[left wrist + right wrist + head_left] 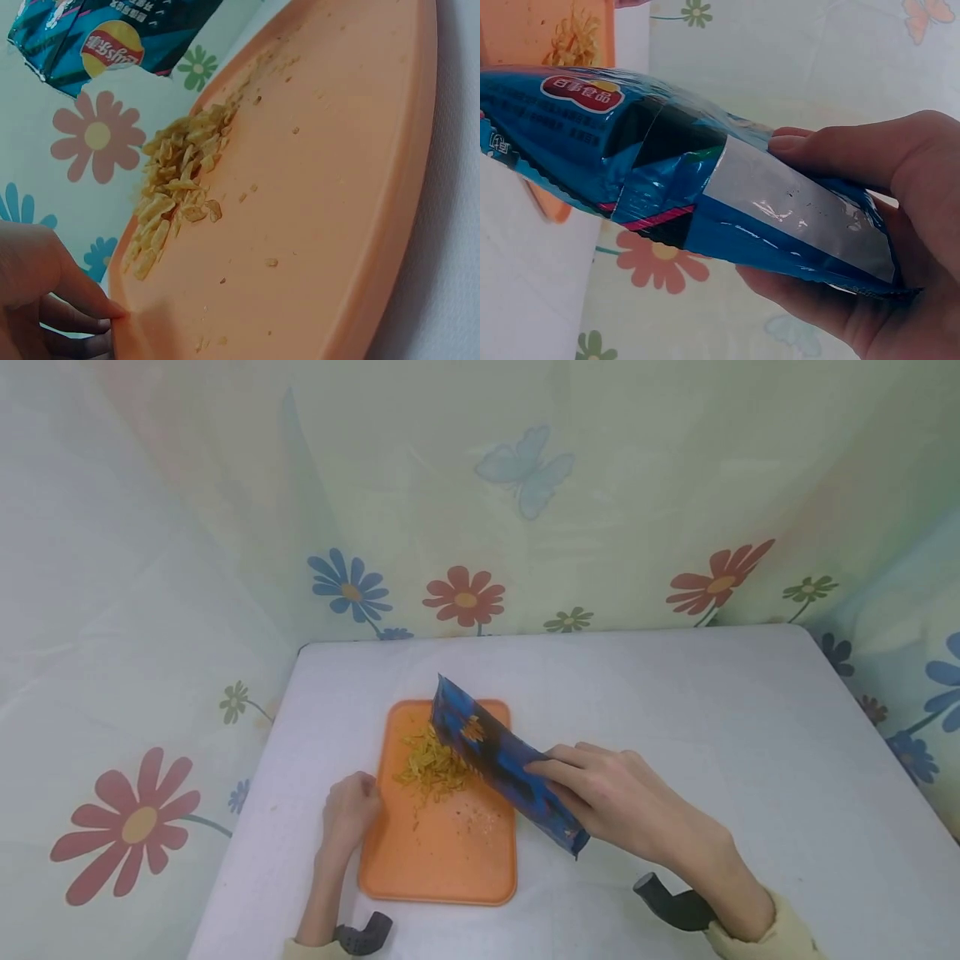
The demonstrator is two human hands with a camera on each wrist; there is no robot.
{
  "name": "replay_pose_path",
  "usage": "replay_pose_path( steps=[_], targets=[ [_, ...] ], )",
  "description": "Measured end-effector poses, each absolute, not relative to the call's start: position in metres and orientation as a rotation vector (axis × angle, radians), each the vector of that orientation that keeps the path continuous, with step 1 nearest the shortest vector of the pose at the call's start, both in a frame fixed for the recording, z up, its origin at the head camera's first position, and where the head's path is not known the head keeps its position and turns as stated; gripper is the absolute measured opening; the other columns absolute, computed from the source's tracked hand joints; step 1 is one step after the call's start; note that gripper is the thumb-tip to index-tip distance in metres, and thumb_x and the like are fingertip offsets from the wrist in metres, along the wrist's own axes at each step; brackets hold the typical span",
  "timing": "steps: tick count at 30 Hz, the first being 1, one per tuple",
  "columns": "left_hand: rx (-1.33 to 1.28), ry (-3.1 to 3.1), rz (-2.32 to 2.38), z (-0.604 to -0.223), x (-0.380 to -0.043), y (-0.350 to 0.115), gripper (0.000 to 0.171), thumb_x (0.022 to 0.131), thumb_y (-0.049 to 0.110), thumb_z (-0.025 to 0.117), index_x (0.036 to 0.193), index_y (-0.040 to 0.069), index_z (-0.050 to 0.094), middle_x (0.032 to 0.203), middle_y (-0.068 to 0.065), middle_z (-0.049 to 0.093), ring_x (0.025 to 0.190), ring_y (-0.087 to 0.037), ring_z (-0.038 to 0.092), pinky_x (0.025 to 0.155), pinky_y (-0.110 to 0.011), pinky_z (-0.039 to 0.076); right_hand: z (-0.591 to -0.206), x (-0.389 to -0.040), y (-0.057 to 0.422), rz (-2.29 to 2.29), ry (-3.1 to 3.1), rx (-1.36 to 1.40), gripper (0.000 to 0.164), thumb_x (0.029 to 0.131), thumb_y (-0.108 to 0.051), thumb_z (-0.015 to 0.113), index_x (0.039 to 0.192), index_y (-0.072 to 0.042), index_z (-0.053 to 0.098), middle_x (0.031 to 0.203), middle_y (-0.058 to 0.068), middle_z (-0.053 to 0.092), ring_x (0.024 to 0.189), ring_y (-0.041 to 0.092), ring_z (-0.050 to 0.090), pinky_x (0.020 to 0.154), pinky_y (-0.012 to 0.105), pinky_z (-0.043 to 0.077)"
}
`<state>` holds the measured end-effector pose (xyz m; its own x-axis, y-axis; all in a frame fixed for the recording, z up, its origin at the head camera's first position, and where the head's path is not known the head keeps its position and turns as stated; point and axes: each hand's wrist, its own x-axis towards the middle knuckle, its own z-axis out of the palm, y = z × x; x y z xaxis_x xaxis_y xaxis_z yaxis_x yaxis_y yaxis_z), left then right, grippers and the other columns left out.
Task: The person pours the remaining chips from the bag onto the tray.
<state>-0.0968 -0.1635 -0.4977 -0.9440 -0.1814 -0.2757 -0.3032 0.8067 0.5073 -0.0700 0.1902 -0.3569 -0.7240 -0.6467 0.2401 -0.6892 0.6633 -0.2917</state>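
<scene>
My right hand (622, 793) grips a blue chip bag (510, 768) near one end, thumb on one side and fingers on the other. The bag is tilted over the orange tray (442, 868), its far end above a heap of broken yellow chips (427, 768). The right wrist view shows the back of the bag (660, 165) with printed labels and a silver patch. At the tray's left edge, my left hand (351, 810) pinches the rim. In the left wrist view, one fingertip of the left hand (45, 292) lies right on that rim, the other fingers bent below.
Small crumbs (480, 822) are scattered over the tray. A white cloth (720, 727) covers the table. Behind and at the sides hangs a flowered curtain (615, 543). Dark curved pieces (366, 935) are worn at both wrists.
</scene>
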Motion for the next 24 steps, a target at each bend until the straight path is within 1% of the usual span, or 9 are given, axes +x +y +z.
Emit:
replay_pose_path(
  steps=[7,13,19,24],
  targets=[
    [-0.391,2.774,0.829,-0.497,-0.097,-0.163,0.027,0.091,0.008,0.056,0.113,-0.007,0.063,0.097,-0.020,0.069,0.072,-0.019,0.062,0.062,-0.030,0.053,-0.363,-0.066,0.192,0.567,-2.733,1.007,0.033,0.078,-0.009,0.078,0.110,-0.017,0.072,0.096,-0.005,0.070,0.077,0.006,0.064,0.058,0.015,0.050],
    [-0.386,2.761,0.850,-0.496,-0.097,-0.162,0.027,0.091,0.008,0.056,0.113,-0.007,0.062,0.095,-0.019,0.068,0.071,-0.019,0.062,0.060,-0.029,0.052,-0.379,-0.059,0.191,0.641,-2.668,0.804,0.034,0.077,-0.004,0.077,0.110,-0.014,0.071,0.093,-0.003,0.069,0.068,0.004,0.059,0.052,0.013,0.045],
    [-0.382,2.754,0.857,-0.497,-0.096,-0.163,0.027,0.091,0.009,0.055,0.113,-0.006,0.062,0.095,-0.019,0.069,0.072,-0.018,0.062,0.061,-0.030,0.053,-0.392,-0.055,0.192,0.725,-2.617,0.652,0.035,0.076,-0.002,0.077,0.109,-0.013,0.071,0.093,-0.002,0.070,0.067,0.003,0.058,0.052,0.014,0.045],
    [-0.378,2.763,0.863,-0.496,-0.095,-0.163,0.027,0.091,0.008,0.055,0.112,-0.007,0.063,0.094,-0.018,0.069,0.070,-0.017,0.061,0.060,-0.029,0.052,-0.401,-0.053,0.194,0.726,-2.612,0.564,0.037,0.075,0.000,0.077,0.110,-0.011,0.071,0.089,-0.002,0.068,0.062,0.001,0.051,0.048,0.012,0.040]
  ],
)
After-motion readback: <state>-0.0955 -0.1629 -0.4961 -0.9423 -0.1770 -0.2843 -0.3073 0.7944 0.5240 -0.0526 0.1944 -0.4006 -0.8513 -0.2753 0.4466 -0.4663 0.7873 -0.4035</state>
